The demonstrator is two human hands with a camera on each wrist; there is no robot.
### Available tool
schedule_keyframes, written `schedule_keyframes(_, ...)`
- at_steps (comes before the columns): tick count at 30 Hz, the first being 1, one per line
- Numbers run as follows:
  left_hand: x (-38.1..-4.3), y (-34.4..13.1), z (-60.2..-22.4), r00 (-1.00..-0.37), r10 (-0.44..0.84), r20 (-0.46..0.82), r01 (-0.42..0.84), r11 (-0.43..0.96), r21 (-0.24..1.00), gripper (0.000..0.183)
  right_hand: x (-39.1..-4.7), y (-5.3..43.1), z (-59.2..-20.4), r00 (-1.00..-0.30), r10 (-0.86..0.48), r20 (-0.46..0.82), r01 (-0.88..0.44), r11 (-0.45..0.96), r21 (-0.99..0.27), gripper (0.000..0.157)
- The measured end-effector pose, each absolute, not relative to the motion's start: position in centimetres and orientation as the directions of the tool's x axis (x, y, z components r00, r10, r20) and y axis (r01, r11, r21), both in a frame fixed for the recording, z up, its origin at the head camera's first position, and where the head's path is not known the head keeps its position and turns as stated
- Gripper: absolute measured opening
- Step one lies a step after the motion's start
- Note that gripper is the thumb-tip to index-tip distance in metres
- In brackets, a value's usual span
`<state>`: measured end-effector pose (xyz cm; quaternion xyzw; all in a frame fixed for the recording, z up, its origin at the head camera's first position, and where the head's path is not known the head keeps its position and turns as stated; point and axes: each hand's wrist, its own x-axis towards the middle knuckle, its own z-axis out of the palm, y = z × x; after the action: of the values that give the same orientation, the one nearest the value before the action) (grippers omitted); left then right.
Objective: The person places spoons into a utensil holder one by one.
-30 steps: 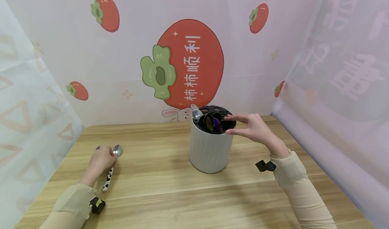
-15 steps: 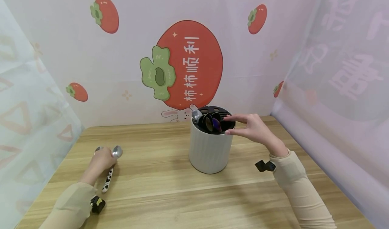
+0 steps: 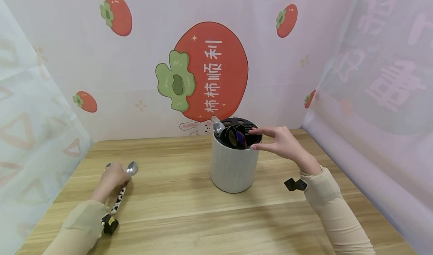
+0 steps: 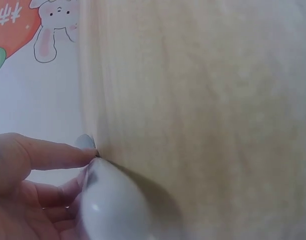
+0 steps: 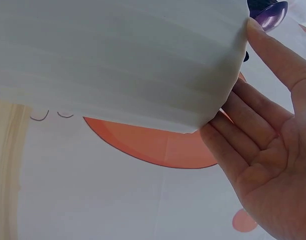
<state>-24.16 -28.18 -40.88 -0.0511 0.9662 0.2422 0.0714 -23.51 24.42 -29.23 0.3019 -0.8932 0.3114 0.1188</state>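
My left hand pinches a spoon at the left of the table. Its white handle has black cow-like patches, and its metal bowl points away from me. In the left wrist view the spoon's pale, rounded handle end looms large below the thumb and finger. Behind the left hand, mostly hidden, shows the tip of another metal piece. My right hand, fingers spread and fairly straight, touches the rim of a white ribbed utensil holder. In the right wrist view its fingertips meet the holder's edge.
A black slotted insert tops the holder. A silver spoon and several dark spoons, one purple, stand in it. The wooden table ends at a printed backdrop, with cloth walls on both sides.
The patterned spoon has turned slightly, its handle end shifting left and its bowl a little right in my left hand. My right hand and the utensil holder have stayed in place.
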Motion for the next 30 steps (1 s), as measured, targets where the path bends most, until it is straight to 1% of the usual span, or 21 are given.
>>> schedule_keyframes(5,-24.37,-28.44,-41.05,-0.979,-0.068,-0.194,-0.164,0.828,0.536,0.015,-23.49,24.39,-29.11,-0.791,-0.462,0.401,-0.611,0.624,-0.487,0.046)
schedule_keyframes(9,-24.51,-28.71,-41.36,-0.974,-0.069,-0.215,-0.181,0.808,0.56,0.014,-23.5,24.37,-29.16,-0.79,-0.464,0.402,-0.613,0.626,-0.482,0.046)
schedule_keyframes(17,-24.67,-28.88,-41.7,-0.976,-0.067,-0.209,-0.175,0.814,0.554,0.017,-23.48,24.37,-29.27,-0.791,-0.459,0.403,-0.611,0.627,-0.484,0.046)
schedule_keyframes(30,-24.46,-28.34,-41.09,-0.972,-0.075,-0.224,-0.189,0.818,0.544,0.016,-23.52,24.38,-29.3,-0.792,-0.46,0.403,-0.61,0.629,-0.481,0.046)
